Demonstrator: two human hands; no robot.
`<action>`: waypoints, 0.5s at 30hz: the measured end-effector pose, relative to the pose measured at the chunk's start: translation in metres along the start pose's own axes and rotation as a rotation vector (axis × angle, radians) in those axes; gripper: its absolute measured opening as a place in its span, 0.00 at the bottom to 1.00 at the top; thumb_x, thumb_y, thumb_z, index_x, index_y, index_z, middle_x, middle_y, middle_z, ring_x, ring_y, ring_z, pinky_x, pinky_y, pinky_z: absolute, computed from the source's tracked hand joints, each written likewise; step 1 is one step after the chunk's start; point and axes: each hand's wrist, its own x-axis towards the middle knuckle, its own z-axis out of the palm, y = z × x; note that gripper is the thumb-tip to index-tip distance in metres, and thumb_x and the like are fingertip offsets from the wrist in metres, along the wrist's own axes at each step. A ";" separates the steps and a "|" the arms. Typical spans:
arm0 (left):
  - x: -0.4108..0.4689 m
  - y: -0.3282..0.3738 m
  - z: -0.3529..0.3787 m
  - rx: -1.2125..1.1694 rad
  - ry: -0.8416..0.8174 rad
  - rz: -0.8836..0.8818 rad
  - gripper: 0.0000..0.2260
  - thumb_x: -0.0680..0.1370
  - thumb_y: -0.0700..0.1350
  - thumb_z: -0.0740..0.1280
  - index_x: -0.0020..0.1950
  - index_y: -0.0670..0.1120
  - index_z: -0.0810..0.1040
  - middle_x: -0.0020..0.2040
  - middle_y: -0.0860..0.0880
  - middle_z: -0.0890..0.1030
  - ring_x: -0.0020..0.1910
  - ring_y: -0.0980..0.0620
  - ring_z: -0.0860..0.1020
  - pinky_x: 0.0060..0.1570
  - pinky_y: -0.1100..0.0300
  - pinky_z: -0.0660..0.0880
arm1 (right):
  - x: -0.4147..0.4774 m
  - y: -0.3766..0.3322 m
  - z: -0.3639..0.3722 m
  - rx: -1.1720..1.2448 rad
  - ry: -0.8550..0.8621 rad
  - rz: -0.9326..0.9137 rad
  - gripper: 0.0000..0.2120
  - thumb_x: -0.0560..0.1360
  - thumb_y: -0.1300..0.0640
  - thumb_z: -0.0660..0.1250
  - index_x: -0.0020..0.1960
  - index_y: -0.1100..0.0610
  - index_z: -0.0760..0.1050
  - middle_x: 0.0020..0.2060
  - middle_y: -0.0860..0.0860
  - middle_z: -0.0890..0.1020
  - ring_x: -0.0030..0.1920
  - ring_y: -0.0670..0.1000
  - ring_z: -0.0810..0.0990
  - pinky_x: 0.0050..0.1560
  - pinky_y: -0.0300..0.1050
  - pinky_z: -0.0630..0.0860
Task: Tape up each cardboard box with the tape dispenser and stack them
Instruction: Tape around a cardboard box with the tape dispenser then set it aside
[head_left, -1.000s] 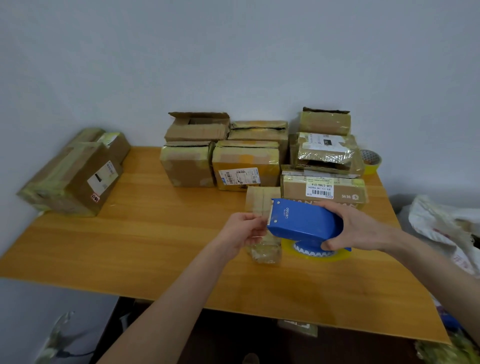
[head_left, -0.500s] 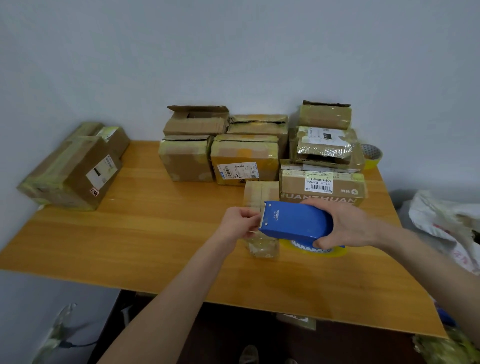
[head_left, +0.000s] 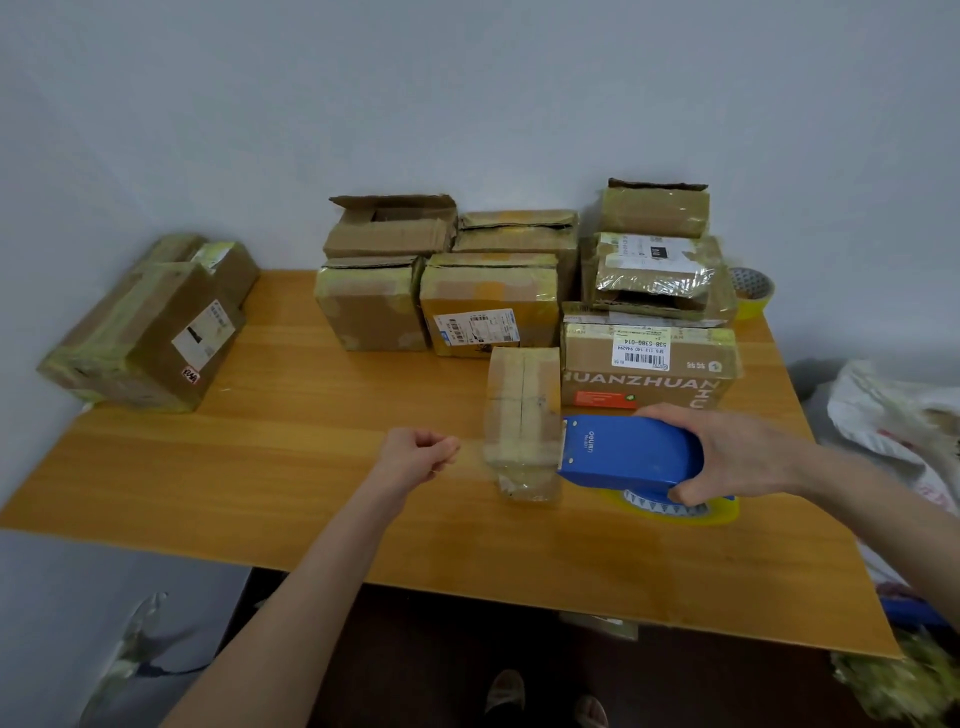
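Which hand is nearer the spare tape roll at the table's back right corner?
Right. The right hand, gripping the blue dispenser, is in front of the tape roll; the left hand is farther, front-left.

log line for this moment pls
step: taping small box | left hand: pinches tape end | right hand: grips tape dispenser at box's right edge | box: on table, not stacked

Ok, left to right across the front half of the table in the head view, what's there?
Taped boxes at the left edge → left hand, pinching tape → small box → blue tape dispenser → right hand gripping it → white bag.
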 end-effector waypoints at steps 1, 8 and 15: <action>0.000 -0.001 0.003 -0.003 0.005 0.003 0.06 0.77 0.44 0.70 0.42 0.44 0.81 0.38 0.48 0.81 0.37 0.55 0.76 0.36 0.65 0.73 | 0.000 0.002 0.001 -0.005 -0.003 0.002 0.32 0.59 0.43 0.70 0.59 0.29 0.60 0.49 0.40 0.77 0.45 0.43 0.78 0.40 0.36 0.74; 0.008 -0.006 0.017 0.002 0.027 -0.014 0.04 0.78 0.43 0.69 0.44 0.46 0.79 0.39 0.49 0.81 0.38 0.55 0.77 0.41 0.62 0.75 | 0.008 0.015 0.008 -0.012 -0.030 0.057 0.35 0.64 0.51 0.74 0.64 0.34 0.60 0.51 0.42 0.76 0.48 0.47 0.78 0.48 0.48 0.78; 0.021 -0.012 0.028 0.061 0.030 -0.035 0.05 0.78 0.44 0.68 0.42 0.47 0.79 0.39 0.49 0.81 0.40 0.53 0.77 0.50 0.55 0.75 | 0.023 0.023 0.020 0.021 -0.071 0.098 0.35 0.64 0.53 0.75 0.65 0.38 0.63 0.51 0.43 0.77 0.49 0.48 0.78 0.52 0.54 0.78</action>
